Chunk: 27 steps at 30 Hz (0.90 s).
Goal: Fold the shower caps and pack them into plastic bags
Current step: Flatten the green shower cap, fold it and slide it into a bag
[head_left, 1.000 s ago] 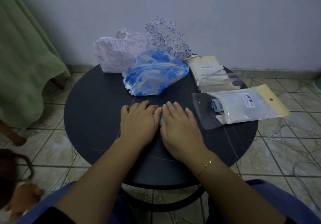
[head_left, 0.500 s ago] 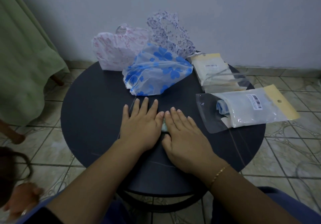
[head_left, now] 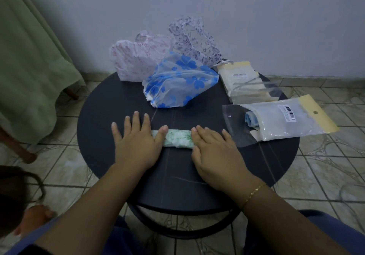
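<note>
A folded green-patterned shower cap [head_left: 178, 138] lies as a narrow strip on the round dark table [head_left: 102, 116]. My left hand [head_left: 136, 142] presses flat on its left end and my right hand [head_left: 214, 150] presses flat on its right end, fingers straight. Behind them lie a blue-flowered cap [head_left: 179, 80], a pink-patterned cap [head_left: 136, 61] and a purple-patterned cap [head_left: 195, 39], all unfolded. At the right, a plastic bag [head_left: 280, 120] holds a folded blue cap, with its clear flap open toward my right hand.
A stack of flat plastic bags [head_left: 243, 80] lies at the table's back right. A green cloth [head_left: 29, 61] hangs over furniture at the left. Tiled floor surrounds the table, and a foot [head_left: 33, 219] shows at the lower left.
My hands have slid apart along the strip, left hand leftward and right hand rightward, uncovering the green folded cap that they hid before.
</note>
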Tool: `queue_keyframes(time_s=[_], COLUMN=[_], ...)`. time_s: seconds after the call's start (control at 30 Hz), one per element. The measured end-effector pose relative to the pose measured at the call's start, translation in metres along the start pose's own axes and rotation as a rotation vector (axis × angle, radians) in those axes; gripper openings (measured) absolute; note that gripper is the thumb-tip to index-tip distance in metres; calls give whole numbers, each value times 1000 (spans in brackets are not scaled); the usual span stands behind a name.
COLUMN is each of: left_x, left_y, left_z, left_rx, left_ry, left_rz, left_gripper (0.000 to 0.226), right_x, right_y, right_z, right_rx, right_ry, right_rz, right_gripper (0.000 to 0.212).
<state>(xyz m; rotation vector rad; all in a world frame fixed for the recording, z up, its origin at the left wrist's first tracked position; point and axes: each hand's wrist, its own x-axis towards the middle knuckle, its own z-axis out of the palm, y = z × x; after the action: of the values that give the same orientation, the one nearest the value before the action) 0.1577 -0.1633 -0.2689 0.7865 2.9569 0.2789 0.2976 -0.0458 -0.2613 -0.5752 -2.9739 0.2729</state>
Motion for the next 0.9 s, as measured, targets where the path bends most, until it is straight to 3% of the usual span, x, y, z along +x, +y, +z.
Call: queue_keyframes(time_s=[0.1,0.17,0.3,0.37,0.53,0.73,0.9], left_x=[-9,-16,-42,-54,-58,-60,-45], left_y=[0,4,21,28,40,68,98], left_z=[1,-6,-13,-9,-11,-27,-33], left_rx=[-169,-250,-185,-271,-761,-1415,-1524], left_ry=[317,387,119,56,-79,-188,-156], left_rz=[46,61,179,230,175,103,158], left_gripper=[64,45,45,37,27,33,36], right_x=[-2,-3,-1,2,-2,-6,-5], right_y=[0,2,1,1,-8,3,20], right_z=[-6,-8,-9,-6,-6,-29,-49], right_rx=[35,96,387,485,932,1508,1682], right_ry=[100,94,74,41,111,239,145], right_rz=[17,67,232,273,365,373,283], right_gripper=[59,36,36,32,38,24,33])
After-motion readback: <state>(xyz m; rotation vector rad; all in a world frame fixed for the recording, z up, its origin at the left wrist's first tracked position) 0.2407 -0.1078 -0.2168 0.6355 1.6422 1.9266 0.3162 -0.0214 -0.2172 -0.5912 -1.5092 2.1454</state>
